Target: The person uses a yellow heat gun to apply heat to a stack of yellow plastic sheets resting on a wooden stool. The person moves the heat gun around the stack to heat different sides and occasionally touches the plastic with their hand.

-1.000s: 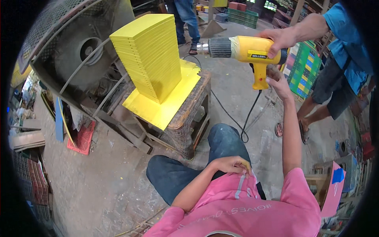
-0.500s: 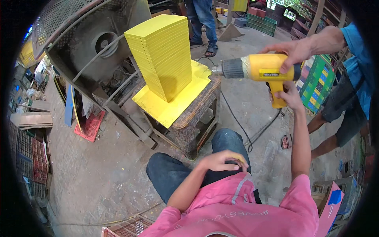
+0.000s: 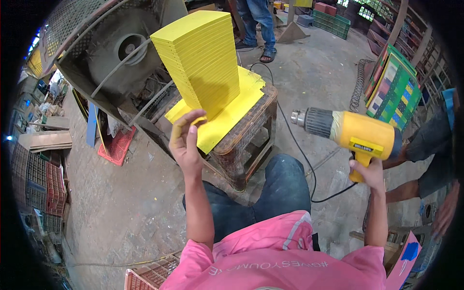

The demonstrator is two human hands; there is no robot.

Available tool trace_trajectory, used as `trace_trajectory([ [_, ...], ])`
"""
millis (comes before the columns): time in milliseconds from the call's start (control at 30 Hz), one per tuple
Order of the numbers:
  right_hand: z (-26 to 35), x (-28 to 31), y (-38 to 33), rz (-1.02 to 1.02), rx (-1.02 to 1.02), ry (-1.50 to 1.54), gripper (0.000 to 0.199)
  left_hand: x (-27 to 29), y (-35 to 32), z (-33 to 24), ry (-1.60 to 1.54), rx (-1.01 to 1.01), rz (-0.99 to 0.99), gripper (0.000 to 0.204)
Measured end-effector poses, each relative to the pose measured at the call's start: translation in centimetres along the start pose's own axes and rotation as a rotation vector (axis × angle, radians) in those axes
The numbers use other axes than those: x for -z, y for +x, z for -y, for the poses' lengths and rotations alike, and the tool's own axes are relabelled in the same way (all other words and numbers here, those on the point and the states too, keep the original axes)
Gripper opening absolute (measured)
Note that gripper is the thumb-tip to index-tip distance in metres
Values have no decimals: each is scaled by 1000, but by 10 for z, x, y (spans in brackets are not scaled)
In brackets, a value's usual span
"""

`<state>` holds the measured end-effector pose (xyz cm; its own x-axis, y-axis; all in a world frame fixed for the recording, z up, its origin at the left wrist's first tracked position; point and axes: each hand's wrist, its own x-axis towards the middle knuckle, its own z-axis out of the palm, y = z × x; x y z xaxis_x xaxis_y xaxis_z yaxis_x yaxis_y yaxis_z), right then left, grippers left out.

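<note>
A yellow heat gun (image 3: 367, 135) is in my right hand (image 3: 369, 174), its fingers wrapped around the grip. The metal nozzle points left toward the stool. My left hand (image 3: 184, 140) is raised in front of the near left side of a tall stack of yellow sheets (image 3: 203, 58). Its fingers are loosely curled, apart from the thumb, with yellow staining on them, and I see nothing held. The stack stands on a wider yellow sheet (image 3: 224, 123), which lies on a worn wooden stool (image 3: 251, 118).
A dusty machine with a round fan housing (image 3: 130, 48) stands left of the stool. The black cord (image 3: 314, 181) runs along the floor. A bare-legged person (image 3: 425, 159) is at the right; another in jeans (image 3: 258, 24) stands behind. A red crate (image 3: 116, 145) lies left.
The other person's hand has let go of the heat gun and withdrawn. My right hand now holds it alone, lower and farther right. My left hand rose from my lap toward the stack.
</note>
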<state>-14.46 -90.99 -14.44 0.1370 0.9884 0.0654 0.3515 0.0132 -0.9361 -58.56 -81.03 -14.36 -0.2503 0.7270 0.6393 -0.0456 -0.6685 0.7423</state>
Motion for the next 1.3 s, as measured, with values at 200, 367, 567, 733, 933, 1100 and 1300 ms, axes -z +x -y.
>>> trace_trajectory([
  [200, 24, -16, -35, 54, -42, 114, 31, 19, 27, 10, 252, -211, -121, 30],
  [367, 52, -27, -52, 51, 138, 61, 41, 25, 42, 5, 333, -278, -201, 31],
  [567, 108, -1, -8, 5, -66, 97, 42, 9, 27, -58, 388, -102, -294, 26],
  [733, 188, 36, 44, -26, -137, 353, 35, -35, -14, -139, 389, 399, -49, 23],
  [933, 284, 77, 127, -74, -113, 489, 31, -85, 18, -227, 166, 982, 93, 17],
  [1100, 322, 122, 212, -113, -111, 597, 30, -53, -19, -251, 183, 1257, -165, 16],
  [1300, 325, 163, 322, 44, -188, 461, 29, -69, -70, -283, 247, 1615, -644, 13],
])
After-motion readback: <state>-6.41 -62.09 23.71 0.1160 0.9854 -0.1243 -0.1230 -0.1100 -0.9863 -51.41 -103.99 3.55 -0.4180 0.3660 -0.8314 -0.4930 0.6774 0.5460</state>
